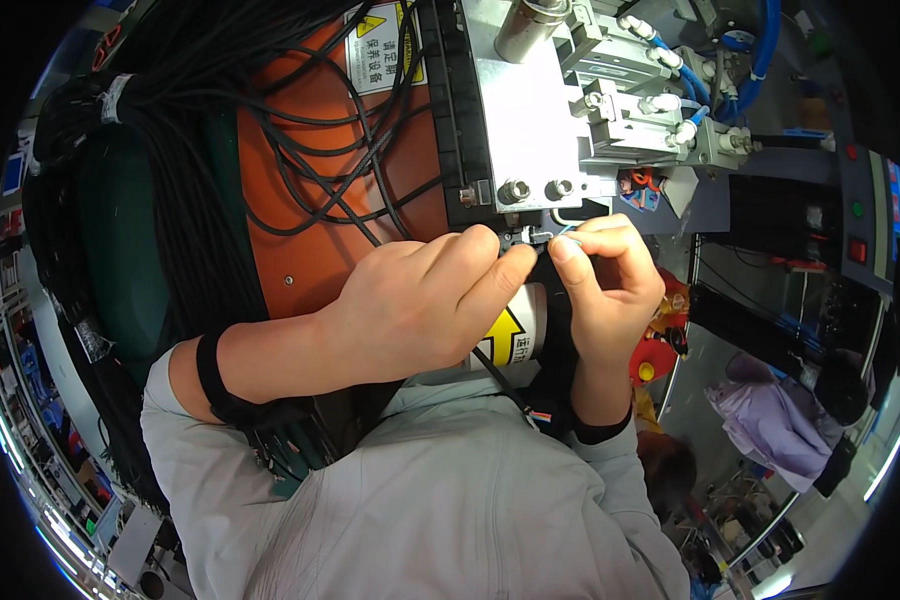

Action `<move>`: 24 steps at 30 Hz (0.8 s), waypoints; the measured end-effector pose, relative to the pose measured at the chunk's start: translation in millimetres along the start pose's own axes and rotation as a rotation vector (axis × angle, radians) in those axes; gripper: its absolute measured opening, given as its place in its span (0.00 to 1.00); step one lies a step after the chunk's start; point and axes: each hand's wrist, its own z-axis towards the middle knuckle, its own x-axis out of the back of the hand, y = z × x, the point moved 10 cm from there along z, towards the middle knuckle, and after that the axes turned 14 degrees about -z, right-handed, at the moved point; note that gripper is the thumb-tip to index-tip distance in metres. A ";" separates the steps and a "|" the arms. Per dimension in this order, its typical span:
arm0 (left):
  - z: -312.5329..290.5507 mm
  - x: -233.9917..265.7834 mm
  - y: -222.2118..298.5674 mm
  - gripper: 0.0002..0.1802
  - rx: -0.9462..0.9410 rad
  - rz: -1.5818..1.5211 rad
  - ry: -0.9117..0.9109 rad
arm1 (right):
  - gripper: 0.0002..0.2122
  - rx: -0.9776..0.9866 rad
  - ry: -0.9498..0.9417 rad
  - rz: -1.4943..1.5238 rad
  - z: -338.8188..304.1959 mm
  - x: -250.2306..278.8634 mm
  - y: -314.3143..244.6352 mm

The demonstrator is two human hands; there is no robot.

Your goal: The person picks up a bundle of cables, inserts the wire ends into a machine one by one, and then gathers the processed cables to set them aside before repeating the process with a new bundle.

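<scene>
My left hand [435, 290] is closed, its thumb and index finger pinched together just below the front of a metal machine [530, 120]. From under that fist runs a black cable [493, 368], whose far end shows short coloured wires [541, 416] against my jacket. What lies between the left fingertips is mostly hidden. Close by on the right, my right hand [610, 275] pinches a thin light-blue wire [568, 230] between thumb and index finger. A small dark metal fixture [523, 238] sits between the two hands, at the machine's lower edge.
Loose black cables [315, 150] spread over an orange panel [280, 240]; a thick bundle [185, 200] hangs at left. Pneumatic cylinders [630, 125] with blue hoses stand at upper right. A control box with buttons [860, 210] is far right. A lavender garment [780, 420] appears beyond the bench.
</scene>
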 end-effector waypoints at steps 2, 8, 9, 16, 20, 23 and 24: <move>-1.3 -2.4 0.9 0.19 -0.004 -0.004 -0.011 | 0.03 -0.048 -0.077 0.016 3.5 1.0 5.8; -3.9 -14.5 0.0 0.21 0.029 0.067 -0.099 | 0.02 -0.041 -0.292 -0.080 5.4 -11.8 16.3; -4.1 -14.6 0.1 0.21 0.032 0.068 -0.100 | 0.02 -0.042 -0.294 -0.078 5.5 -13.3 14.7; -6.9 -23.7 -6.4 0.21 0.117 0.127 -0.165 | 0.02 0.104 -0.148 -0.417 5.1 -18.2 -6.8; -6.9 -26.0 -4.2 0.22 0.121 0.212 -0.198 | 0.02 0.020 -0.195 -0.460 -0.1 -19.3 -2.7; -4.5 -23.3 -5.4 0.23 0.117 0.200 -0.169 | 0.02 0.103 -0.111 -0.400 2.1 -18.2 -4.4; -4.2 -22.3 -5.5 0.23 0.114 0.193 -0.157 | 0.03 0.141 -0.068 -0.370 1.5 -16.6 -5.6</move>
